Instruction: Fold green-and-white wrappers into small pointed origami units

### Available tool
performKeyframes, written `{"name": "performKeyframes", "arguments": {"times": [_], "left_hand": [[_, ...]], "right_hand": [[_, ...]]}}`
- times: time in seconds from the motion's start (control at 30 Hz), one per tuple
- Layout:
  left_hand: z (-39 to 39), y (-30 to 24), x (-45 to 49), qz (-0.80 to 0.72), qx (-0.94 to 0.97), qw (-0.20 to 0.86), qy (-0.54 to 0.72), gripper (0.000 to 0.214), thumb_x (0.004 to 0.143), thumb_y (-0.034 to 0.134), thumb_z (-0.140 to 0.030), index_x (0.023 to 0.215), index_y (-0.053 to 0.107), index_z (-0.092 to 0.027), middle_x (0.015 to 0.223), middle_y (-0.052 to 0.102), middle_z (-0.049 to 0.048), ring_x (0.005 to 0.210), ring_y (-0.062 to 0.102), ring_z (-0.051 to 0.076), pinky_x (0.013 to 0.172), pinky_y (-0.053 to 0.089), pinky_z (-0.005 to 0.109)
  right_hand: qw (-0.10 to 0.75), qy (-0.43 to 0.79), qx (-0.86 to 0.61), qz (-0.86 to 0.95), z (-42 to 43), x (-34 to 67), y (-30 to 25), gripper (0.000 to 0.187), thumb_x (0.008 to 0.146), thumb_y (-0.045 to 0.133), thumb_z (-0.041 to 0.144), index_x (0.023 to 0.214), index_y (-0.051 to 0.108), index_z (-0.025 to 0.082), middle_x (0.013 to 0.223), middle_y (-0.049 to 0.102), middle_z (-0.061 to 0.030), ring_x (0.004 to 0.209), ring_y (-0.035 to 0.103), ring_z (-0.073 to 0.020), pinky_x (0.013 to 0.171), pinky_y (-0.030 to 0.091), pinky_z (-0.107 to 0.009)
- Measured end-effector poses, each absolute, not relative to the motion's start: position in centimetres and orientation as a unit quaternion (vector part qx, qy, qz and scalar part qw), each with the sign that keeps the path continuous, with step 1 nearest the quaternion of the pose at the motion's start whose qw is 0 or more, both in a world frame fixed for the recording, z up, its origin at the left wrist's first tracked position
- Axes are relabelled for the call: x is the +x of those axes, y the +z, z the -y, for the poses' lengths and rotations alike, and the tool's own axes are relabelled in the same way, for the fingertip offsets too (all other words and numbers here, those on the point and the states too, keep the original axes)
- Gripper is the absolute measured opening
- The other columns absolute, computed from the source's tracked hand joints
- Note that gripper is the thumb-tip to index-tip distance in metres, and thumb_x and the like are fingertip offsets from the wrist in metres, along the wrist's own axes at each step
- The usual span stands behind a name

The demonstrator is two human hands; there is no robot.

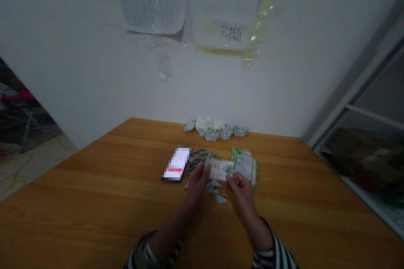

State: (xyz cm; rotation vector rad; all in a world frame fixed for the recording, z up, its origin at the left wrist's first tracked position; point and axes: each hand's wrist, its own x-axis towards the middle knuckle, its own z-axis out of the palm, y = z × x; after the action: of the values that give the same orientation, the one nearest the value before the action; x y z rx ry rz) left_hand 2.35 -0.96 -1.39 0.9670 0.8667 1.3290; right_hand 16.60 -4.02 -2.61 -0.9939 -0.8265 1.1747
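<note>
Between my two hands is a small printed paper piece (221, 169), pale with red and green print. My left hand (198, 180) pinches its left edge, and my right hand (240, 185) pinches its lower right corner. Just behind and to the right lies a larger green-and-white printed sheet (248, 166) with an uneven outline. Dark printed scraps (198, 159) lie beyond my left hand. A curved paper strip (216, 194) rests on the table between my wrists, below the held piece.
A phone (177, 164) with a lit, blurred screen lies left of the scraps. Crumpled paper pieces (217, 131) line the wooden table's (110, 168) back edge by the wall. Taped sheets (154, 0) hang above. A framed glass panel (372, 134) stands at the right.
</note>
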Motion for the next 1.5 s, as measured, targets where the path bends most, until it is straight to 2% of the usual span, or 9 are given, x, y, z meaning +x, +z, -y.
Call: {"name": "performKeyframes", "arguments": {"times": [0.63,0.93,1.17,1.33,1.5], "left_hand": [[1.2,-0.6,2.3,-0.387,0.419,0.581,0.581,0.041,0.074,0.070,-0.050,0.092,0.065,-0.014,0.084,0.071,0.0046,0.075,0.066,0.019,0.067,0.053,0.028],[1.4,-0.4,2.3,-0.387,0.419,0.580,0.582,0.040,0.074,0.070,-0.049,0.090,0.064,-0.013,0.086,0.071,0.0061,0.078,0.066,0.020,0.066,0.053,0.027],[1.4,-0.4,2.4,-0.393,0.417,0.579,0.580,0.043,0.072,0.070,-0.052,0.092,0.065,-0.014,0.086,0.071,0.0058,0.078,0.066,0.020,0.067,0.053,0.028],[1.2,-0.7,2.3,-0.395,0.416,0.581,0.577,0.044,0.072,0.070,-0.053,0.093,0.065,-0.013,0.085,0.070,0.0059,0.075,0.065,0.019,0.067,0.053,0.028],[1.4,-0.3,2.4,-0.398,0.414,0.582,0.576,0.048,0.070,0.071,-0.056,0.093,0.065,-0.014,0.084,0.071,0.0056,0.075,0.065,0.019,0.066,0.053,0.028]], "right_hand": [[0.638,0.522,-0.432,0.364,4.2,16.3,-2.6,0.045,0.069,0.077,0.046,0.059,0.042,0.021,0.052,0.061,0.0044,0.060,0.071,-0.0211,0.056,0.052,-0.026],[0.636,0.512,-0.444,0.370,4.3,16.2,-2.1,0.045,0.067,0.078,0.048,0.058,0.043,0.020,0.053,0.063,0.0033,0.059,0.071,-0.0202,0.052,0.050,-0.023],[0.638,0.512,-0.440,0.371,4.2,16.2,-2.6,0.043,0.071,0.076,0.046,0.060,0.044,0.020,0.055,0.064,0.0029,0.060,0.072,-0.0192,0.053,0.048,-0.022],[0.641,0.511,-0.441,0.365,4.3,16.2,-2.3,0.046,0.067,0.078,0.045,0.058,0.041,0.020,0.051,0.059,0.0056,0.058,0.071,-0.0195,0.053,0.048,-0.022],[0.638,0.501,-0.453,0.370,4.3,16.1,-2.0,0.047,0.065,0.078,0.048,0.056,0.041,0.021,0.050,0.060,0.0038,0.057,0.070,-0.0198,0.049,0.045,-0.022]]}}
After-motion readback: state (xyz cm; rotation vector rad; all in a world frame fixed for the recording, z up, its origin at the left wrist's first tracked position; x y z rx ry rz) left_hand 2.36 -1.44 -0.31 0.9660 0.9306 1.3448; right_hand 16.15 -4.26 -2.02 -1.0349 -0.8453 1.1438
